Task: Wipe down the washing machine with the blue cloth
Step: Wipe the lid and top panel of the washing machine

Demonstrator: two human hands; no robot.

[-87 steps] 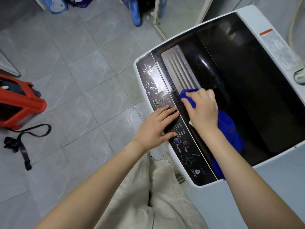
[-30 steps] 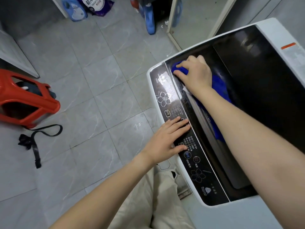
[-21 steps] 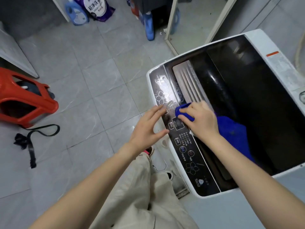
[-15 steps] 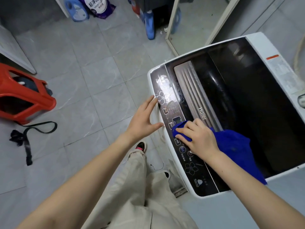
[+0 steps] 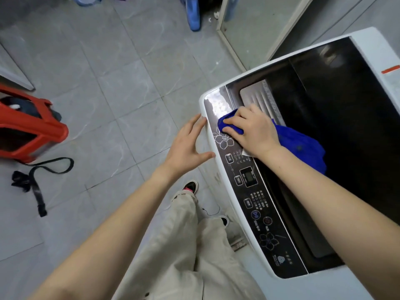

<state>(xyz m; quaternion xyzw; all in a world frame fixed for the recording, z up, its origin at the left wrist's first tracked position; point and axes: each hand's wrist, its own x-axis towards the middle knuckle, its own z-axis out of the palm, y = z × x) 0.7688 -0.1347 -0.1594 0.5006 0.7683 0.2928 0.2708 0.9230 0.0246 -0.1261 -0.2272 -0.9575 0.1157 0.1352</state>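
A white top-loading washing machine (image 5: 365,109) with a dark lid fills the right side. Its black control panel (image 5: 251,191) with flower prints runs along the near edge. My right hand (image 5: 251,131) presses the blue cloth (image 5: 300,146) onto the far end of that panel, fingers curled over the bunched front of the cloth. The rest of the cloth trails back over the lid under my forearm. My left hand (image 5: 186,148) is spread against the machine's white front edge, fingertips and thumb touching the rim, holding nothing.
Grey tiled floor lies to the left. A red plastic stool (image 5: 28,128) and a black strap (image 5: 39,178) are on the floor at the left. Blue bottles (image 5: 193,11) stand at the back by a door frame. My beige trousers and shoes are below.
My right hand has slid the cloth from the middle of the control panel up to its far end. My left hand left the panel buttons and now rests on the machine's front edge.
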